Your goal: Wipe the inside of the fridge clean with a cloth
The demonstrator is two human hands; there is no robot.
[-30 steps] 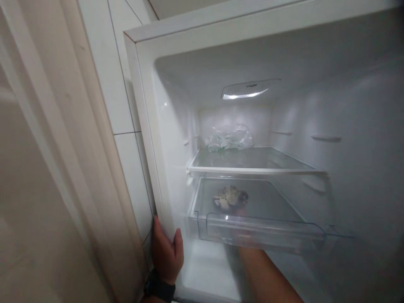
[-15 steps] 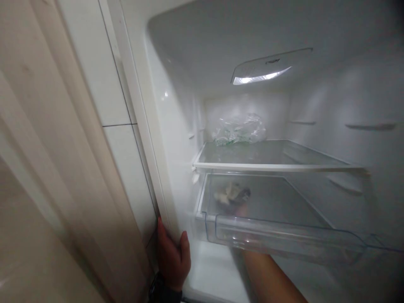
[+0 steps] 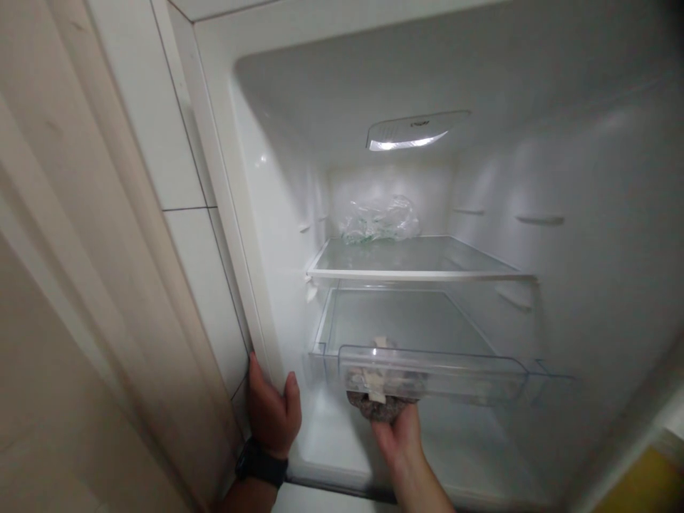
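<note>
I look into an open fridge point(image 3: 278, 178). My left hand point(image 3: 272, 412), with a dark watch on the wrist, grips the fridge's left front edge. My right hand point(image 3: 398, 431) holds a grey-brown lumpy bundle with a pale tag point(image 3: 380, 399) just below the front lip of the clear plastic drawer point(image 3: 470, 374). The bundle is partly seen through the drawer's front. Above the drawer lies a glass shelf point(image 3: 417, 265) with a crumpled clear plastic bag point(image 3: 379, 219) at its back.
A lit lamp point(image 3: 411, 134) sits in the fridge ceiling. White wall tiles point(image 3: 187, 235) and a pale wooden panel point(image 3: 80, 285) stand to the left. The fridge's right wall point(image 3: 603, 271) closes that side. A yellow patch point(image 3: 652, 484) shows at the bottom right.
My right hand has drawn back out of the drawer toward me, bringing the bundle from the drawer's inside to its front lip. My left hand stays on the fridge edge.
</note>
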